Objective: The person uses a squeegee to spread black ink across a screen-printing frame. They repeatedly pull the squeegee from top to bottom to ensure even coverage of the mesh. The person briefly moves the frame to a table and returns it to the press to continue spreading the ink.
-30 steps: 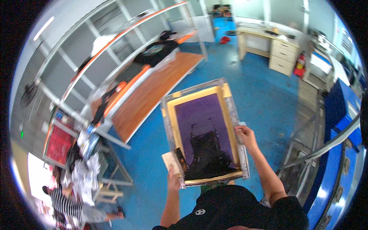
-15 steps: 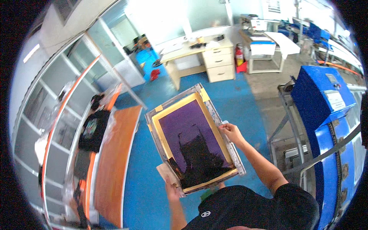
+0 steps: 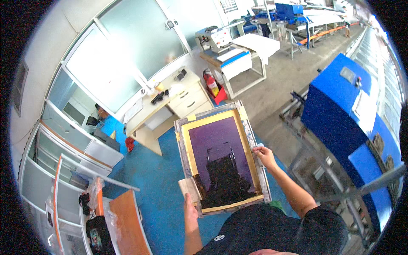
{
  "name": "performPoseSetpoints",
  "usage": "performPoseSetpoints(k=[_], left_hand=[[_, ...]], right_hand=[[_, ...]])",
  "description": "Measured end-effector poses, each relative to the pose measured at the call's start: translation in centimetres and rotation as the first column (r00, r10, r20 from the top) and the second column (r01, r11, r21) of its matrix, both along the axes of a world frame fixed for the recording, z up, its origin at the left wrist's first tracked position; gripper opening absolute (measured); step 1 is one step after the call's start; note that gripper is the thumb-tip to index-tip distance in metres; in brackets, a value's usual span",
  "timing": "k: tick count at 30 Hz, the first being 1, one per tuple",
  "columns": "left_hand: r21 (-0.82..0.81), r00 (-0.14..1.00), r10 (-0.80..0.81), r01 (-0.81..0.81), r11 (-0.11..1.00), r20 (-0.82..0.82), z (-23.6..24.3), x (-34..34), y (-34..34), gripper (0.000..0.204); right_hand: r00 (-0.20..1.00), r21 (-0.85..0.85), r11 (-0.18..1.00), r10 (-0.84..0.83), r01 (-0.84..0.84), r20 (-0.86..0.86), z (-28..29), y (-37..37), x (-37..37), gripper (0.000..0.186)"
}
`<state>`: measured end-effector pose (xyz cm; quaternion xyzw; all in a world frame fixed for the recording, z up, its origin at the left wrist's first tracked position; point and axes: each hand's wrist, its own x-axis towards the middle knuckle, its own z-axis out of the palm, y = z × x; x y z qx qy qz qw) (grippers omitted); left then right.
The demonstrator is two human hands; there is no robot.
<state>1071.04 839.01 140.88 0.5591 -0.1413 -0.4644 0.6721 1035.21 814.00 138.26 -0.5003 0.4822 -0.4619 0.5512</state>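
A silkscreen printing frame (image 3: 183, 148) is held out in front of my body, tilted slightly. Yellow tape lines its worn wooden edges, and purple mesh (image 3: 212, 136) fills the middle. Thick black ink (image 3: 225, 180) covers the near part of the mesh. My left hand (image 3: 191, 211) grips the frame's near left corner, its fingers partly hidden underneath. By that hand a pale, flat wooden piece (image 3: 189, 189) sticks out over the corner; what it belongs to is unclear. My right hand (image 3: 265, 156) is closed on the right edge, with a small whitish bit at its fingertips.
A cream desk (image 3: 187, 91) with drawers stands ahead, a fire extinguisher (image 3: 210, 83) beside it. Right of me is a large blue machine (image 3: 340, 106) with metal legs. At left is an orange-brown bench (image 3: 129, 221) by a rack. A white-topped table (image 3: 242, 68) stands farther back.
My view has swung to the right, so the blue machine and back tables show more. The frame stays in both hands and now sits straighter before me.
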Motion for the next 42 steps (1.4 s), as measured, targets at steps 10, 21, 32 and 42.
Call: performPoseSetpoints(k=[10, 21, 32, 42], left_hand=[[-0.142, 0.986, -0.153, 0.143, 0.979, -0.061, 0.8, 0.2, -22.8, 0.058], [-0.172, 0.966, -0.257, 0.251, 0.953, -0.011, 4.0, -5.1, -54.7, 0.045], [-0.074, 0.697, -0.716, 0.717, 0.694, 0.034, 3.8, -13.3, -89.9, 0.057], [-0.043, 0.554, -0.83, 0.83, 0.557, -0.055, 1.7, -33.3, -112.0, 0.074]], right_hand=[[0.956, 0.025, 0.982, -0.186, 0.186, 0.226, 3.9, -20.1, -3.2, 0.02], [0.864, -0.139, 0.861, -0.457, 0.49, 0.213, 2.9, -42.7, -12.1, 0.02], [0.509, -0.019, 0.51, -0.855, 0.86, 0.096, 2.6, -55.0, -21.5, 0.02], [0.446, -0.032, 0.449, -0.87, 0.893, 0.209, 6.1, -71.6, -38.3, 0.015]])
